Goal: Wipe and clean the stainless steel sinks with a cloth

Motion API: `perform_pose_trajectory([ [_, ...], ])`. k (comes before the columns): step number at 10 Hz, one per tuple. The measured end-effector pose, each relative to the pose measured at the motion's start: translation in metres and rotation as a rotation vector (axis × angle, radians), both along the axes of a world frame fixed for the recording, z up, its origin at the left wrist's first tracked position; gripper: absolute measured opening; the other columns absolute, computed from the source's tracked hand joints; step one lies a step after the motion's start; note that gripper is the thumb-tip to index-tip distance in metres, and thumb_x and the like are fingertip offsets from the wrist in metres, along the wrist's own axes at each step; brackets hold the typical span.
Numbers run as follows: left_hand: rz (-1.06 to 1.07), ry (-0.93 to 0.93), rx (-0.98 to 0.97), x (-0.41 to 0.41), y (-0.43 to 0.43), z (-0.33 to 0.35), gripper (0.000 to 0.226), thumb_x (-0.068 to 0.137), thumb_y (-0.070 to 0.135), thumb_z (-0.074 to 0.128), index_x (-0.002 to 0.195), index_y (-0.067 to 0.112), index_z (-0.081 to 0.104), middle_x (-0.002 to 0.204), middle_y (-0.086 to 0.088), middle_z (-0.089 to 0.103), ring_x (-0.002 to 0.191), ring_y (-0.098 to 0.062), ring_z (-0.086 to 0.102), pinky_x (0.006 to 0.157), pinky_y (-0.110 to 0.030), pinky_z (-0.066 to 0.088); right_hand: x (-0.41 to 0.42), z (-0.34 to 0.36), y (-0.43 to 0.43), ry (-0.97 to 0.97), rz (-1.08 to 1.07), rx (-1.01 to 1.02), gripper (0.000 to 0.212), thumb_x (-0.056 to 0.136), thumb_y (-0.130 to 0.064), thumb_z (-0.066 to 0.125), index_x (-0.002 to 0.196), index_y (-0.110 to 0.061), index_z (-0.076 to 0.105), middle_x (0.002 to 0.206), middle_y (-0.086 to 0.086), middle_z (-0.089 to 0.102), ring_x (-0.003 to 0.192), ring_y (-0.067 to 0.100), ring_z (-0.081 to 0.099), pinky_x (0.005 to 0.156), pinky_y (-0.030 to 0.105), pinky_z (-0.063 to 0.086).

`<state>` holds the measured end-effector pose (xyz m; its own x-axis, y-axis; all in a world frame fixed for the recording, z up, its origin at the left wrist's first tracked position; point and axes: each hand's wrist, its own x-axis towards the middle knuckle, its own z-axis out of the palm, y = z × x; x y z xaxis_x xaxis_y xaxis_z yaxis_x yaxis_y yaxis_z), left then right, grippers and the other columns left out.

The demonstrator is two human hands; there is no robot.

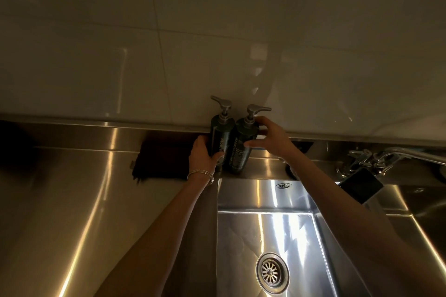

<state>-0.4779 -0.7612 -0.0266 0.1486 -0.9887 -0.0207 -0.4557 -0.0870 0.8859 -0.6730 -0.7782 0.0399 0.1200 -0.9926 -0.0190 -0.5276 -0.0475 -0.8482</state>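
Observation:
Two dark pump bottles stand side by side on the ledge behind the steel sink [241, 202]. My left hand [202, 154] grips the left bottle [220, 135] low on its body. My right hand [268, 137] holds the right bottle [243, 144], thumb at the front and fingers round its shoulder. A dark cloth [161, 161] lies flat on the steel counter just left of my left hand, touching neither hand. The sink basin below has a round drain [272, 272].
A chrome tap [386, 157] with a dark square object [362, 184] by it sits at the right, beside a second basin [427, 212]. A steel counter [72, 200] stretches left. A tiled wall [217, 31] rises directly behind the bottles.

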Motion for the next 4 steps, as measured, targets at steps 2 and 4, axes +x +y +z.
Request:
perform_pose_trajectory([
  [2,0.039,-0.025,0.052,-0.001,-0.004,0.002,0.052,0.067,0.014,0.082,0.110,0.002,0.055,0.112,-0.017,0.064,0.107,-0.032,0.060,0.092,-0.043,0.048,0.001,0.000,0.001,-0.009,0.002,0.016,0.065,0.063,-0.006,0.085,0.118,-0.016,0.052,0.113,-0.003,0.058,0.104,0.019,0.060,0.083,0.026,0.047],
  [4,-0.088,-0.240,0.076,0.002,-0.003,0.017,0.054,0.071,0.018,0.079,0.117,0.005,0.055,0.119,-0.016,0.060,0.111,-0.032,0.056,0.094,-0.041,0.046,0.001,0.006,0.009,0.165,0.008,-0.039,0.084,0.066,-0.018,0.085,0.137,-0.007,0.043,0.134,0.012,0.054,0.122,0.026,0.053,0.100,0.033,0.044],
])
